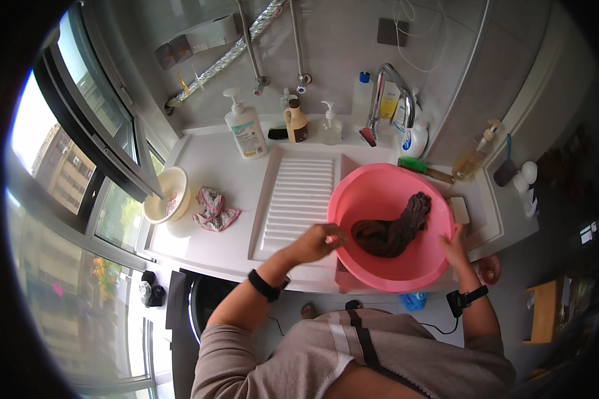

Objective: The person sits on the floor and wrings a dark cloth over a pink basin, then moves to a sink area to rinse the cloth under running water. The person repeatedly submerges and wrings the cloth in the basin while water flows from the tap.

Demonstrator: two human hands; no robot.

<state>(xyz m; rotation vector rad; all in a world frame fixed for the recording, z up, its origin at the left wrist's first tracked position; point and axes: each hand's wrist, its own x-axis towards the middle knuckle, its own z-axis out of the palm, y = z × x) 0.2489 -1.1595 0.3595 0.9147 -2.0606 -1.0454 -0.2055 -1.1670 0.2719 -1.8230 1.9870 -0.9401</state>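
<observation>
A pink plastic basin (pixel 379 187) sits tilted over the sink at the right end of the washboard counter. Dark brown wrung cloth (pixel 387 237) lies twisted inside it. My right hand (pixel 455 248) grips the basin's right rim, thumb on the inner side. At the left rim is my left hand (pixel 324 243), its fingers curled and slightly blurred; whether it grasps the rim is unclear. Just left of the basin, the white ribbed washboard (pixel 299 199) is built into the counter.
A crumpled patterned cloth (pixel 215 209) and a cream bowl (pixel 165 197) lie to the left, below an open window. Pump bottles (pixel 247 132) line the back, beside a chrome faucet (pixel 382 95). A green-bristled brush (pixel 422 167) and a soap bar (pixel 458 210) are right of the basin.
</observation>
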